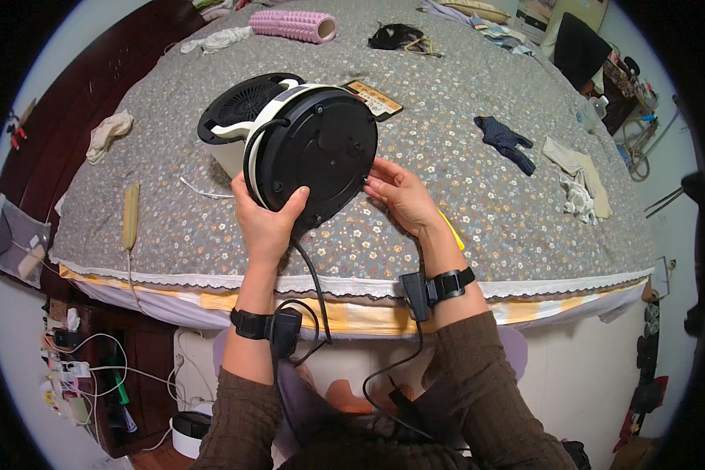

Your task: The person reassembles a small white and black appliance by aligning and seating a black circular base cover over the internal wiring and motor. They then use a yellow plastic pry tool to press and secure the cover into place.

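Note:
Above the bed I hold up a round black appliance base point(329, 149) with a white rim, its underside facing me and small round feet near its edge. My left hand point(265, 219) is closed round its lower left rim, with the thumb on the black face. At the lower right edge, the fingers of my right hand point(403, 196) are pinched together by a small dark piece I cannot make out. A black cord point(312, 262) hangs from the base. Just behind stands a white appliance body with a round black vented grille point(247, 104); how it joins the base is hidden.
On the flowered bedspread point(446, 235) lie a pink foam roller point(294, 27), a flat orange card-like item point(374, 100), a yellow stick-shaped thing with a cord point(131, 218), dark cloth point(506, 144) and pale cloth point(580, 176). White cables point(113, 368) clutter the lower left.

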A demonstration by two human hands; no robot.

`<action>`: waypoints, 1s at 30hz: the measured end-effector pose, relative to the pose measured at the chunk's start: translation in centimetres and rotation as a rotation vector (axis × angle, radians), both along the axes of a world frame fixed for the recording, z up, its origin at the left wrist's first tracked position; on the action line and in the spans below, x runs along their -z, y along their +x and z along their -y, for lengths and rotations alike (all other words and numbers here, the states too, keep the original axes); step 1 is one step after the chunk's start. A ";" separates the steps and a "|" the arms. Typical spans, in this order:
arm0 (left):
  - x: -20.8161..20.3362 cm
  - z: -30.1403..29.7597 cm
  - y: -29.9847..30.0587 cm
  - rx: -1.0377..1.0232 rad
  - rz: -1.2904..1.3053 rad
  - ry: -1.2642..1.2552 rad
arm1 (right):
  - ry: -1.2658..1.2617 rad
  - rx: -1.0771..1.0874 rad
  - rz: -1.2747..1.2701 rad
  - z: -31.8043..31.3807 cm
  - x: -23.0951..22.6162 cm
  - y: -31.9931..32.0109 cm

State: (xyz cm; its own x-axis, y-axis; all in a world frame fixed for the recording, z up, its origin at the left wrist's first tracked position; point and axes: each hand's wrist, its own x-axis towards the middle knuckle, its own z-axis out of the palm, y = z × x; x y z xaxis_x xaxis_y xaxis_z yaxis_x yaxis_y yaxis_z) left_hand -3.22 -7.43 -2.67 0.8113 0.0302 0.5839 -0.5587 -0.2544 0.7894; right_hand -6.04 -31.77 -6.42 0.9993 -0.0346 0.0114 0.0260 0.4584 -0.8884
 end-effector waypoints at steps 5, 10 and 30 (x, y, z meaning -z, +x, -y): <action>-0.9 0.1 0.3 0.050 -0.025 -0.070 | 0.054 -0.027 0.008 -0.1 0.2 1.0; -1.0 0.0 0.1 0.074 -0.056 -0.116 | -0.001 0.055 -0.015 -0.3 1.0 1.6; -0.6 1.1 0.7 0.003 -0.003 -0.046 | -0.283 0.356 -0.021 -2.1 0.5 0.5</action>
State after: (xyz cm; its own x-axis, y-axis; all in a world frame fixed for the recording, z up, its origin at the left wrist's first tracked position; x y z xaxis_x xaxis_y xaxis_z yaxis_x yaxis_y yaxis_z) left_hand -2.49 -8.48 -2.09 0.8134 0.0545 0.5791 -0.5566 -0.2164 0.8021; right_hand -5.53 -29.69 -6.91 0.9258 -0.3748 0.0497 0.1185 0.1630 -0.9795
